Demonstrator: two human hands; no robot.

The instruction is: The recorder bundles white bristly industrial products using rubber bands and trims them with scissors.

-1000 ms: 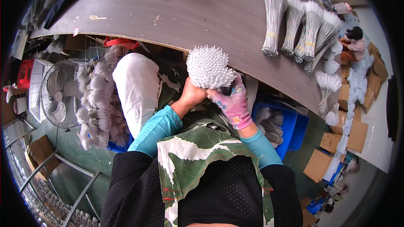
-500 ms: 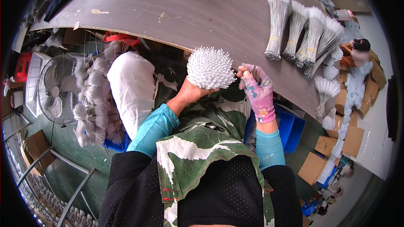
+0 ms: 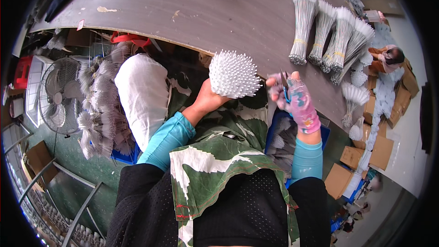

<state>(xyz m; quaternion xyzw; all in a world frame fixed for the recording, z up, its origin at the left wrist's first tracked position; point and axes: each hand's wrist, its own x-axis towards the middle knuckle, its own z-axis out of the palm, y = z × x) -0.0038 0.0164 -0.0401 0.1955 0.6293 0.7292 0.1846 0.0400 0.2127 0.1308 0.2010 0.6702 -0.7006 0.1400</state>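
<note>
A long brown worktable [image 3: 192,23] runs across the top of a cluttered workshop, its near edge curving down toward the right. Just off that near edge, the left hand [image 3: 208,100] is closed around the base of a round white cluster of tipped stems [image 3: 234,74], the tips fanning upward and toward the camera; the fingers themselves are hidden behind the cluster, so only the wrist and heel of the hand show. To its right, apart from the cluster, the right hand [image 3: 292,98] in a pink patterned glove is curled shut on a small blue-handled tool, likely scissors [image 3: 285,90], mostly covered by the glove and hard to make out. Farther out, toward the table's right end, several tied bundles of white-tipped stems [image 3: 327,32] lie side by side. A blue bin [image 3: 274,132] sits partly hidden under the right forearm. Left of the lap stand a white sack [image 3: 141,96], hanging grey bundles [image 3: 98,105] and a floor fan [image 3: 57,96]. Another person [image 3: 388,57] is at the right edge among cardboard boxes [image 3: 361,155].
</note>
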